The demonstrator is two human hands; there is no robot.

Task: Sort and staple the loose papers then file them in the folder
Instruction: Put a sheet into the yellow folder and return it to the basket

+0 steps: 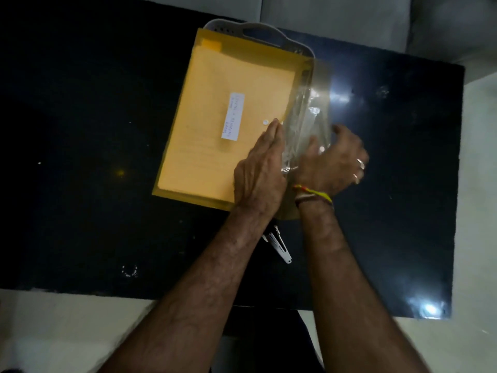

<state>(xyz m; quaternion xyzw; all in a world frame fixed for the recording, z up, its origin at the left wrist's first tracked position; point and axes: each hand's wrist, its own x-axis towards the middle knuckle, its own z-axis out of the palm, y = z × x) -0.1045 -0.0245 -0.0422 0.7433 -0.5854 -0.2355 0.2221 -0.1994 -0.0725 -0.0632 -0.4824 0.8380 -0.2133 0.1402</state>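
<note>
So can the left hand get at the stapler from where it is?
Probably yes. The stapler lies bare on the table just behind the left hand, partly under the forearm. The hand rests flat on the folder, holding nothing, so pulling back should reach it.

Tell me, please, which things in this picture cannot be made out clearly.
- Label on the yellow folder, head view: writing too small and blurred to read.
- Papers inside the folder: text too faint to read; staples cannot be seen.
- Stapler: partly hidden under the left forearm.
- Basket: mostly covered by the folder.
- Right hand: fingers behind the shiny clear flap; grip unclear.
- Left hand covers the folder's near corner.
</note>
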